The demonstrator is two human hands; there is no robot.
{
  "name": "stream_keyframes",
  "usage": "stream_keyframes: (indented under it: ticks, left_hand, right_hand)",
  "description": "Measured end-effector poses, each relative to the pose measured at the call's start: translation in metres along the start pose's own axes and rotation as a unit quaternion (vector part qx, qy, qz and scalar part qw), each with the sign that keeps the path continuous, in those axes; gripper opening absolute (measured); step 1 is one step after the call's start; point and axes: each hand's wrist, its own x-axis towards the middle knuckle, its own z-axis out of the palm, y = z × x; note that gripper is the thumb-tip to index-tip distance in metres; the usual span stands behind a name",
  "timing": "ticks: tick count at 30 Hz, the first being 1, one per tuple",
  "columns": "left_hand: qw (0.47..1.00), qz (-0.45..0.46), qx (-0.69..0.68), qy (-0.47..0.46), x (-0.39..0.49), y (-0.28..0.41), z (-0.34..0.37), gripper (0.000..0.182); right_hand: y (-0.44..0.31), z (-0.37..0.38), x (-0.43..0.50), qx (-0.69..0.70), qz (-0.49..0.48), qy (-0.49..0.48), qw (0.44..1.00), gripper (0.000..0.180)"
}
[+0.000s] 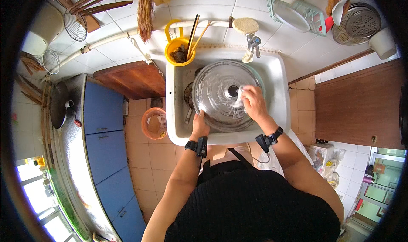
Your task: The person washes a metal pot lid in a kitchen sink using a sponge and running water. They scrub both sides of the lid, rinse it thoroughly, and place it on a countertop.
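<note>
A round clear lid [216, 82] with a dark centre knob [233, 91] lies over the white sink [280, 82], its top wet and streaked. At the near left of the lid, my left hand [200, 124] grips the rim. My right hand [254, 102] holds a crumpled white cloth [238, 99] against the lid, just right of the knob. Beneath the lid, a pale green rim [262, 79] shows at the right. Partly covered at its left are a dark round pan-like item and a handle [188, 116] in the basin.
A metal tap [253, 43] projects from the tiled wall behind the sink. On the back left corner sits a yellow container [177, 49] with sticks and a scourer. An orange bucket [155, 123] stands on the floor to the left, near blue cabinets [106, 133] and a wooden board [132, 79].
</note>
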Motion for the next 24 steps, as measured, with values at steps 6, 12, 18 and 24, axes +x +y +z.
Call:
stream_keyframes:
  ticks: [6,12,18,24]
  left_hand:
    - [0.995,0.032,0.089,0.012,-0.002,-0.001,0.002,0.031]
    - [0.998,0.000,0.035,0.047,-0.004,-0.001,0.006,0.033]
    - [0.997,0.044,0.062,-0.003,0.007,-0.007,-0.007,0.034]
    - [0.999,-0.027,0.013,0.011,0.002,-0.004,-0.001,0.035]
  right_hand:
    - [0.002,0.063,0.025,-0.128,0.072,-0.078,0.986,0.020]
    - [0.059,0.075,0.043,-0.051,0.151,-0.087,0.983,0.020]
    - [0.059,0.039,0.033,0.002,0.096,-0.028,0.995,0.014]
    - [0.033,0.071,0.030,-0.081,0.024,-0.083,0.993,0.015]
